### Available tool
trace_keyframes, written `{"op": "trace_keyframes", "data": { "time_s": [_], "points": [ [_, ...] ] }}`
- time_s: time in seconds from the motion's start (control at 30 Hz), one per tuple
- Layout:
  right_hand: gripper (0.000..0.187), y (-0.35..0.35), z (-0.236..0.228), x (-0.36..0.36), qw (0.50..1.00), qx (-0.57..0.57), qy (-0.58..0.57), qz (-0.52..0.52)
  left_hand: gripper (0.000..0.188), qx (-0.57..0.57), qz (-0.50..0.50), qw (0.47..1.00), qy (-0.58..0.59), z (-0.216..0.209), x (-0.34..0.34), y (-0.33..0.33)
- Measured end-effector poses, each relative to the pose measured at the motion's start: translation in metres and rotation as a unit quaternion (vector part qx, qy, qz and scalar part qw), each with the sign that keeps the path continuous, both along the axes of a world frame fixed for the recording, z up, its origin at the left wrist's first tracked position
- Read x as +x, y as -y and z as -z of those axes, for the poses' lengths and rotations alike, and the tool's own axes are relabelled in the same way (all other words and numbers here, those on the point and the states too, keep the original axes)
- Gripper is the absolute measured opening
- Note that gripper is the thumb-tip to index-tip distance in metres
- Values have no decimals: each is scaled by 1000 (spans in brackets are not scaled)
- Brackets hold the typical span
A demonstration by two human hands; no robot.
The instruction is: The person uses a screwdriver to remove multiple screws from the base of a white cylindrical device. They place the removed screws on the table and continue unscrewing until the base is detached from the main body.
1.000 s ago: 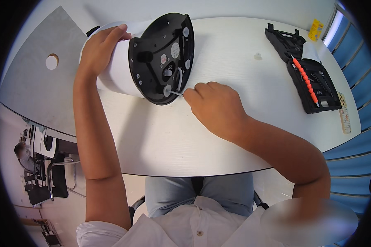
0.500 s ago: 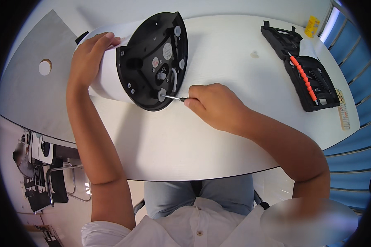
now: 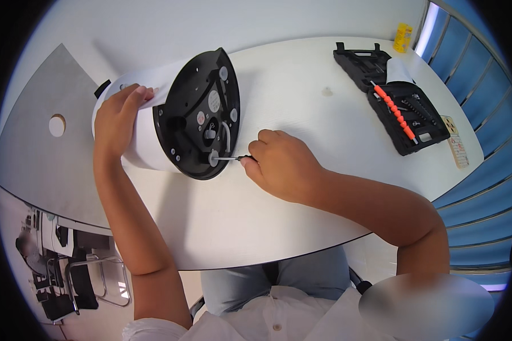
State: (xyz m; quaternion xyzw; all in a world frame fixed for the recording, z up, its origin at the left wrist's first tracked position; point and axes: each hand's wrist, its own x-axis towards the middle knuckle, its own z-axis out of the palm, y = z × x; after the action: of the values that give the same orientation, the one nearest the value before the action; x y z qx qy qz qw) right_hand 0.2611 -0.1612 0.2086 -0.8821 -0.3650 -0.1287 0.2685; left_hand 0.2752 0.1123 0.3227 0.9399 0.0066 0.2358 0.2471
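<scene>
White desk [image 3: 301,102]: left hand [image 3: 116,116] lies flat, open, on white cylinder [image 3: 136,136]; right hand [image 3: 281,162] grip closed around screwdriver [image 3: 233,158], tip at black base plate [image 3: 199,116].

White cylindrical appliance [image 3: 139,131] lying on white surface [image 3: 301,102], left hand [image 3: 116,116] steadying it, right hand [image 3: 281,165] driving screwdriver [image 3: 233,158] into black base [image 3: 199,116], open tool case [image 3: 401,105] at right.
</scene>
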Motion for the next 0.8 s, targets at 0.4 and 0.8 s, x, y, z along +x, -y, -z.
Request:
{"op": "trace_keyframes", "data": {
  "time_s": [0.4, 0.8],
  "points": [
    [16, 6, 5, 6, 993, -47, 110, -17, 43, 7, 6, 1000, 5, -3, -4, 10],
    [18, 5, 3, 6, 996, 61, 61, -28, 47, -36, 17, 999, 8, 4, 4, -3]
  ]
}}
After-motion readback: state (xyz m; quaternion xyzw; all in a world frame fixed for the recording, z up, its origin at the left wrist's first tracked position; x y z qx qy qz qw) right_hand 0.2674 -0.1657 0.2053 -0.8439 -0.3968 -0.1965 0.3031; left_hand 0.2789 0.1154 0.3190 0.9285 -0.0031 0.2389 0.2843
